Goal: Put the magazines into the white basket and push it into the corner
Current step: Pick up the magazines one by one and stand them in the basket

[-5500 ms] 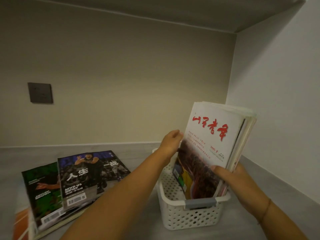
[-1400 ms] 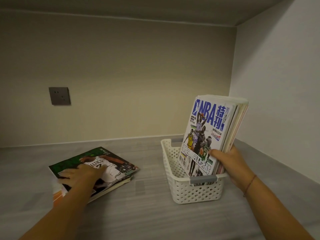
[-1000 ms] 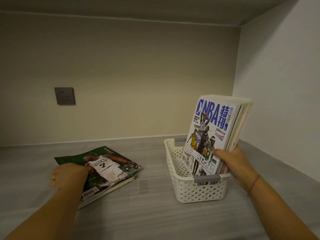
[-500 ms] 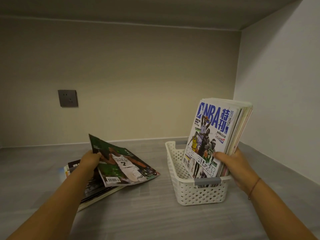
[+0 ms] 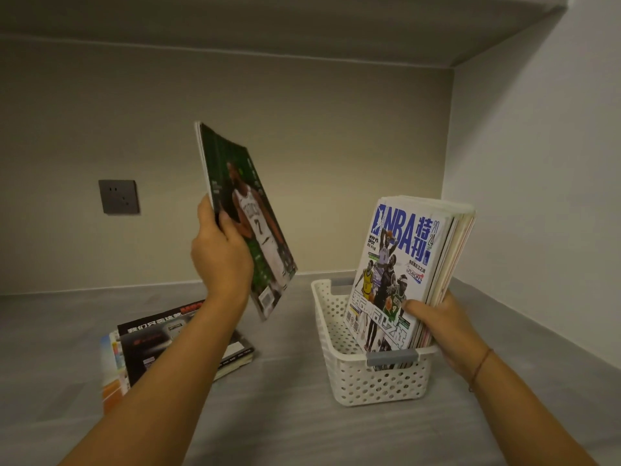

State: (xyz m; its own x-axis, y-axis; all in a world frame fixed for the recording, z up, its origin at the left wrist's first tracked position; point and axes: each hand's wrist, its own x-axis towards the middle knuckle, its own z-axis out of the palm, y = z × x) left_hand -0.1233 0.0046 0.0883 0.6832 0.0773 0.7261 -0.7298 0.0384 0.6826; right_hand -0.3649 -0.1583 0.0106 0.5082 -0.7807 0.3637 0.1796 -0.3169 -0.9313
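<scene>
A white perforated basket (image 5: 376, 381) stands on the grey shelf, right of centre. Several magazines (image 5: 400, 270) stand upright against its right side, an NBA cover facing left. My right hand (image 5: 440, 326) grips their lower edge and holds them up. My left hand (image 5: 220, 260) holds a green magazine (image 5: 250, 223) with a basketball player on it, raised upright in the air to the left of the basket. A low pile of magazines (image 5: 161, 344) lies flat on the shelf at the left, partly hidden by my left forearm.
The back wall carries a dark socket plate (image 5: 118, 196) at the left. A white side wall (image 5: 537, 196) meets the back wall at the corner behind the basket. Bare grey shelf (image 5: 302, 425) lies in front and between pile and basket.
My left hand has lifted the green magazine off the pile and swung it upright, up and toward the basket. A black-covered magazine now tops the pile. My right hand has stayed put.
</scene>
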